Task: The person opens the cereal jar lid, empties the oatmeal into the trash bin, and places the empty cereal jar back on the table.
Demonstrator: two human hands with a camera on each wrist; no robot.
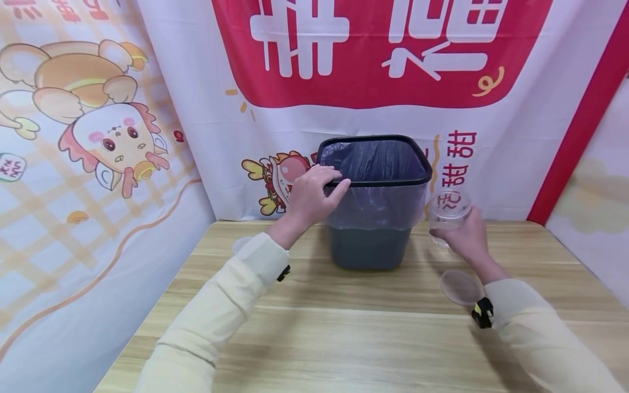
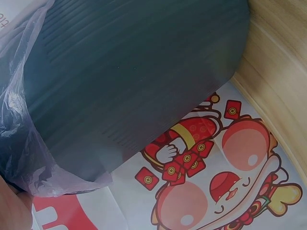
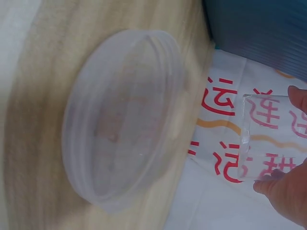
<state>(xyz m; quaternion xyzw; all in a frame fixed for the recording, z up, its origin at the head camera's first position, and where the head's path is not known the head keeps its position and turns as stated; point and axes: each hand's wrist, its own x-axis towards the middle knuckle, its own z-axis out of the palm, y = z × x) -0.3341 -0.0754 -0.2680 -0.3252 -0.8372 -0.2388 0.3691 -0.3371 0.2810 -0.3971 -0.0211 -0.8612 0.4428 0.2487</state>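
Note:
A dark grey trash bin (image 1: 368, 248), lined with a translucent plastic bag (image 1: 378, 204), stands upright at the back of the table. My left hand (image 1: 312, 196) grips its front left rim, fingers over the edge and thumb on the outside; only a sliver of that hand shows in the left wrist view. To the right of the bin, my right hand (image 1: 467, 234) holds a clear plastic jar (image 1: 448, 210) just above the table. The right wrist view shows fingers (image 3: 283, 191) around the jar (image 3: 268, 129). A round translucent lid (image 1: 461, 287) lies on the table below that hand.
Another clear round piece (image 1: 241, 244) lies on the wooden table (image 1: 344, 349) at the left, partly behind my left sleeve. A printed cloth backdrop (image 1: 196, 109) rises right behind the bin and along the left side.

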